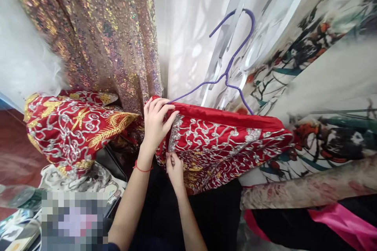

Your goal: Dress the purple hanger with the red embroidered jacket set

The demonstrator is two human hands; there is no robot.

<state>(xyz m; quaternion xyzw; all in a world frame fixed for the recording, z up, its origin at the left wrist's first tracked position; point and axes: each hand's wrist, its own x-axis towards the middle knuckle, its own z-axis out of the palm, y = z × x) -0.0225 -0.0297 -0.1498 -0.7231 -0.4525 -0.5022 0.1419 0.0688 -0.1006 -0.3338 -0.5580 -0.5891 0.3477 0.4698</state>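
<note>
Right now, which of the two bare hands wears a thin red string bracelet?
The left hand, the upper one at the plain red fabric band: the bracelet circles its wrist. The right hand, lower, wears none.

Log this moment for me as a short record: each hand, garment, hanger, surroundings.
Left hand: at the top corner of the red embroidered garment; firmness of grip unclear
Right hand: below the left, thumb and finger pinching the garment's side edge
Garment: plain red band along the top, silver and gold embroidery below
Hanger: purple, hook up, lower ends hidden at the red band; whether the hook hangs on anything is unclear
Left side: sequined fabric, embroidered red piece
Right side: floral-patterned fabric
</note>
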